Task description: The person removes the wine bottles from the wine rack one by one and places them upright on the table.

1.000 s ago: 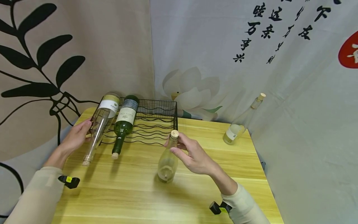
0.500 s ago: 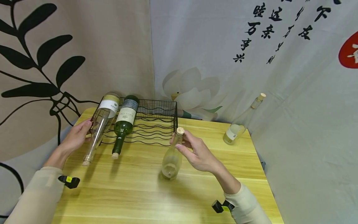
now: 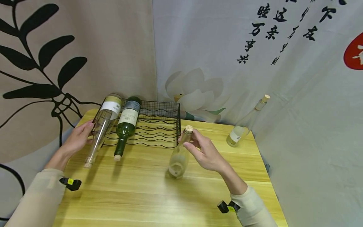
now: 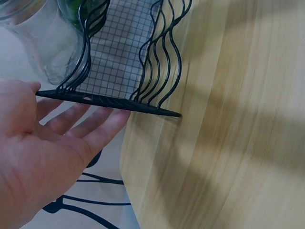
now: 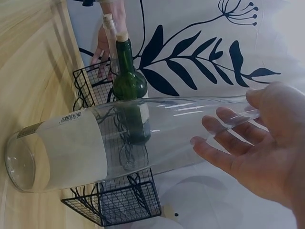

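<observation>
1. Brushed in black on the white backdrop (image 3: 198, 37): 万, 事, 兴, among other characters.
2. Too small to read on the label (image 3: 129, 117) of the green bottle (image 3: 124, 130).
3. On the held clear bottle (image 5: 171, 138): a barcode (image 5: 71, 117), unreadable.

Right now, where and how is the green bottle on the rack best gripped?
Probably best: take the green bottle by its neck, from the front right. The slim neck juts past the front of the wire rack, while a clear bottle lies close on its left.
</observation>
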Available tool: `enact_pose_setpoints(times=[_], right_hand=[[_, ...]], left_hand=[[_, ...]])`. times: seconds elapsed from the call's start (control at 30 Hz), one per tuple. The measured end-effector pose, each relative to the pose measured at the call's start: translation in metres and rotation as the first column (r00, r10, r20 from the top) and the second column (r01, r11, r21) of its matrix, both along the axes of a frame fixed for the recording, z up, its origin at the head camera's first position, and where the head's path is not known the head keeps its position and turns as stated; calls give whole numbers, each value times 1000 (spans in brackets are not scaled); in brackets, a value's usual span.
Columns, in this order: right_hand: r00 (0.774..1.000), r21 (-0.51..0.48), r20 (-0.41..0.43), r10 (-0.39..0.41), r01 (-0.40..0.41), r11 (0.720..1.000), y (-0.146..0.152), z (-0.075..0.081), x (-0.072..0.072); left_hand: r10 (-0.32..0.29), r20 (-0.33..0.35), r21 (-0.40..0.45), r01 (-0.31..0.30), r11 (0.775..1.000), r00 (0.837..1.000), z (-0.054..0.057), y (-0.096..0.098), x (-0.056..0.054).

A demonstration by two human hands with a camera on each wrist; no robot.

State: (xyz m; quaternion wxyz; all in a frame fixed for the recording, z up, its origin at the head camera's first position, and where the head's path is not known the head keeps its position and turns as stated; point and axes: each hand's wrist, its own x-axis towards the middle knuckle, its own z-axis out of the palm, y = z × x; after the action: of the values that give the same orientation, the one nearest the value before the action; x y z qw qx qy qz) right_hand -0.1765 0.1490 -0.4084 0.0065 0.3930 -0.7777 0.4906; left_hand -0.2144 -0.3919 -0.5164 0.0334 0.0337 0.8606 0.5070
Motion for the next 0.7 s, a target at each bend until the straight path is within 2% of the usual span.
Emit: enact_pose_setpoints(times=[0.4,0.7], right_hand=[[996,2,-4,-87,87,996,15,-2,-11],[992,-23,-3,-122,122,992,22,-6,-21]], left_hand=[[-10,10,26,10,1000,1000,0,-2,0],[2,18,3,-2,1000,1000,0,0,0]])
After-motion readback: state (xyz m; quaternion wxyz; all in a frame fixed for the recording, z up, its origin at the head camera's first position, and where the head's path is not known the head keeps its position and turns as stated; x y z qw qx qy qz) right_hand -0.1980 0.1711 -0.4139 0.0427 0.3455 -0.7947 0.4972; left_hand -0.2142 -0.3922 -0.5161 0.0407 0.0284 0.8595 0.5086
